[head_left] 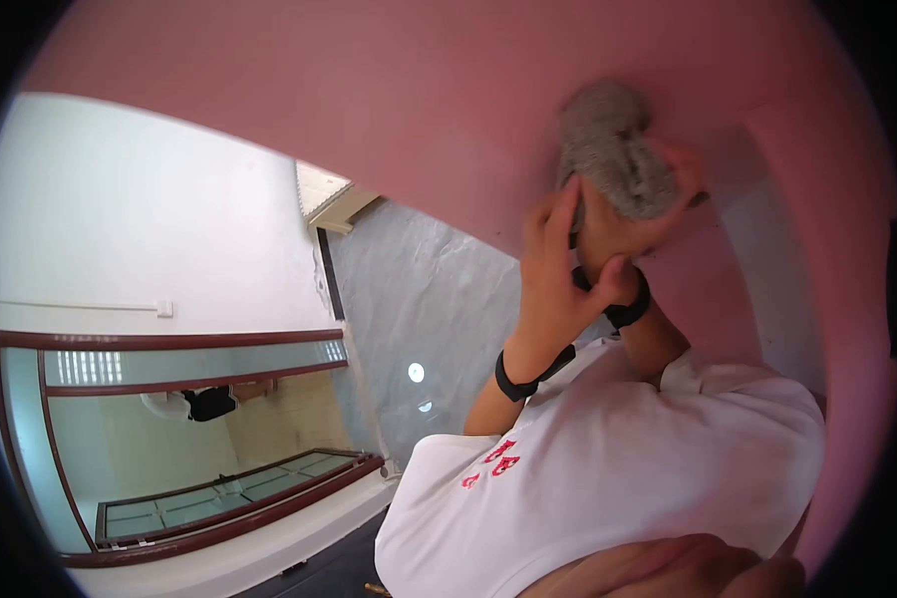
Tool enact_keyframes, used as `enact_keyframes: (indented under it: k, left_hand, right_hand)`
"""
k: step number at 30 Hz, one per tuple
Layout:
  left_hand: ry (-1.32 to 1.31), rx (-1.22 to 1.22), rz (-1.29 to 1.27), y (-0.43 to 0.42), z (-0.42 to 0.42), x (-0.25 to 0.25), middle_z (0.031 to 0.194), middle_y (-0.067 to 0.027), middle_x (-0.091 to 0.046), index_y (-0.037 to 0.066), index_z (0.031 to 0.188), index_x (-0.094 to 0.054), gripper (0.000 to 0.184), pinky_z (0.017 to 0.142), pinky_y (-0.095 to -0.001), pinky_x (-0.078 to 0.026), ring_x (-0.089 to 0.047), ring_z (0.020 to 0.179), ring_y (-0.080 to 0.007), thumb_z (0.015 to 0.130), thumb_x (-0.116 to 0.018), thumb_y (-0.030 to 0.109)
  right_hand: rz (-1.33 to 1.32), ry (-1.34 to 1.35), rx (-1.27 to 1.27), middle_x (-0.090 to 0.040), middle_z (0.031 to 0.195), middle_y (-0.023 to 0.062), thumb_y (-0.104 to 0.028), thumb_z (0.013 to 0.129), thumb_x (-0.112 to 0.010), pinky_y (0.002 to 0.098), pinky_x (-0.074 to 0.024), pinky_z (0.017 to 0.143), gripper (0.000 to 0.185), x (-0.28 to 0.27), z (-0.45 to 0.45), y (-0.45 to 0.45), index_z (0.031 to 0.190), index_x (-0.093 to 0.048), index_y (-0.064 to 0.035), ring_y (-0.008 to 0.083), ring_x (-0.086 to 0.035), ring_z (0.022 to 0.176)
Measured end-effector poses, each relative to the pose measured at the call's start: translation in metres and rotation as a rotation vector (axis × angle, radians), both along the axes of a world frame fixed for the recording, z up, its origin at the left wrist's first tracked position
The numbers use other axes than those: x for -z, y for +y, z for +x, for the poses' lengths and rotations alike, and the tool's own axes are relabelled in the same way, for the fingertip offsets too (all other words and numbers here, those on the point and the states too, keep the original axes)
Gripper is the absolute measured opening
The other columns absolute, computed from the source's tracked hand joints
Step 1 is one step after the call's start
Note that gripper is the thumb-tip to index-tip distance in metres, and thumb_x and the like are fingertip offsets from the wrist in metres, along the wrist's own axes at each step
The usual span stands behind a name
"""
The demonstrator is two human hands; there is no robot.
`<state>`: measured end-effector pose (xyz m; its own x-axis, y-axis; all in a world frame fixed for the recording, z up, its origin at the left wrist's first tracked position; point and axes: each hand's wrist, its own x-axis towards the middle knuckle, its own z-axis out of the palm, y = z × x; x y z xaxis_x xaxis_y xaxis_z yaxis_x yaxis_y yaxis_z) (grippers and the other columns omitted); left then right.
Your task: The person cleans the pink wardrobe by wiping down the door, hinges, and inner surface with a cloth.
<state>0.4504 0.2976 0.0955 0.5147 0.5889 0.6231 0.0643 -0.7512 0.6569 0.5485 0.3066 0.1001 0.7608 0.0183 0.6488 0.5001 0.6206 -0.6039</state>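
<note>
A grey, fuzzy cloth [613,140] is bunched in my right hand [623,224] and sits against the pink surface [419,110]. That hand's fingers curl round the cloth, partly blurred and partly hidden by it. My left hand [558,269] lies beside and across the heel of my right hand. Its fingers point up along the cloth's lower left side, with the thumb spread over the right wrist. A black band [628,302] circles my right wrist, and another black band [513,379] is on my left.
The pink surface curves overhead and down the right side. Beyond it are a grey marble-look floor [419,279], a white wall [149,209] and a brown-framed glass window or door [179,344]. A dark item [211,403] shows through the glass. My white shirt [588,468] fills the lower part.
</note>
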Motion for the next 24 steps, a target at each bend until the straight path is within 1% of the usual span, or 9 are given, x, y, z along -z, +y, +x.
enact_keyframes:
  k: [4,9,11,12,13,15,19,21,24]
  left_hand:
    - [-0.015,-0.172,0.017,0.010,-0.051,0.009,0.135,-0.0217,-0.051,-0.003,0.152,-0.042,0.085,0.089,-0.0415,-0.052,-0.057,0.113,-0.0360,0.081,-0.083,0.019]
    - [-0.033,-0.286,-0.105,0.002,-0.098,0.016,0.135,-0.0196,-0.050,-0.004,0.153,-0.038,0.093,0.094,-0.0404,-0.047,-0.053,0.118,-0.0319,0.080,-0.087,0.025]
    - [-0.029,-0.276,-0.270,-0.007,-0.108,0.007,0.144,-0.0125,-0.040,-0.001,0.160,-0.027,0.104,0.118,-0.0430,-0.034,-0.043,0.135,-0.0282,0.083,-0.089,0.031]
    - [-0.100,-0.275,-0.274,-0.012,-0.105,0.004,0.151,-0.0122,-0.035,0.001,0.160,-0.025,0.107,0.124,-0.0439,-0.025,-0.035,0.145,-0.0294,0.080,-0.092,0.027]
    - [-0.100,-0.261,-0.279,-0.015,-0.102,0.007,0.151,-0.0122,-0.035,0.001,0.160,-0.025,0.107,0.124,-0.0439,-0.025,-0.035,0.145,-0.0294,0.080,-0.092,0.027]
    - [-0.213,-0.331,-0.172,-0.019,-0.093,0.013,0.141,-0.0140,-0.041,0.001,0.153,-0.034,0.101,0.107,-0.0414,-0.042,-0.048,0.126,-0.0275,0.077,-0.094,0.028]
    - [-0.090,-0.077,-0.405,-0.023,-0.066,-0.001,0.142,-0.0157,-0.044,0.001,0.154,-0.037,0.092,0.107,-0.0407,-0.043,-0.049,0.128,-0.0294,0.082,-0.090,0.025]
    - [0.084,0.032,-0.303,-0.021,-0.041,-0.007,0.157,-0.0170,-0.040,0.000,0.162,-0.026,0.093,0.115,-0.0441,-0.040,-0.049,0.138,-0.0306,0.090,-0.082,0.019]
    - [0.154,0.107,-0.165,-0.020,-0.006,-0.011,0.154,-0.0204,-0.044,0.000,0.163,-0.029,0.089,0.112,-0.0446,-0.044,-0.052,0.136,-0.0315,0.092,-0.080,0.015]
  right_hand:
    - [-0.018,-0.115,-0.107,-0.056,0.113,0.0090,0.004,0.069,-0.086,0.0381,-0.0491,0.092,0.059,-0.004,-0.042,0.022,0.122,-0.060,-0.0041,0.0241,-0.057,0.106]
    - [-0.166,-0.187,-0.288,-0.057,0.112,0.0090,0.002,0.068,-0.085,0.0386,-0.0482,0.089,0.054,-0.015,-0.082,0.030,0.117,-0.066,-0.0081,0.0261,-0.057,0.104]
    - [-0.179,-0.131,-0.361,-0.059,0.110,0.0084,0.001,0.068,-0.084,0.0384,-0.0500,0.089,0.054,-0.022,-0.086,0.030,0.118,-0.066,-0.0087,0.0252,-0.060,0.104]
    - [-0.195,-0.071,-0.576,-0.060,0.111,0.0087,0.001,0.068,-0.084,0.0377,-0.0511,0.090,0.054,-0.028,-0.085,0.029,0.118,-0.066,-0.0077,0.0253,-0.061,0.104]
    - [-0.208,-0.009,-0.784,-0.061,0.111,0.0090,0.001,0.068,-0.084,0.0371,-0.0522,0.091,0.054,-0.031,-0.081,0.025,0.119,-0.066,-0.0068,0.0254,-0.063,0.103]
    - [-0.247,-0.118,-0.748,-0.063,0.113,0.0092,0.003,0.068,-0.082,0.0356,-0.0536,0.093,0.056,-0.030,-0.069,0.014,0.120,-0.065,-0.0058,0.0259,-0.066,0.103]
    - [-0.207,-0.135,-0.450,-0.063,0.114,0.0098,0.006,0.069,-0.078,0.0364,-0.0534,0.094,0.055,-0.025,-0.032,-0.004,0.121,-0.065,-0.0059,0.0270,-0.066,0.105]
    - [-0.247,-0.097,-0.306,-0.063,0.114,0.0100,0.007,0.070,-0.077,0.0375,-0.0536,0.094,0.054,-0.023,-0.006,-0.013,0.121,-0.065,-0.0061,0.0275,-0.067,0.107]
    - [-0.244,-0.069,-0.170,-0.064,0.116,0.0108,0.009,0.073,-0.073,0.0386,-0.0535,0.095,0.051,-0.019,0.027,-0.018,0.122,-0.065,-0.0053,0.0279,-0.067,0.109]
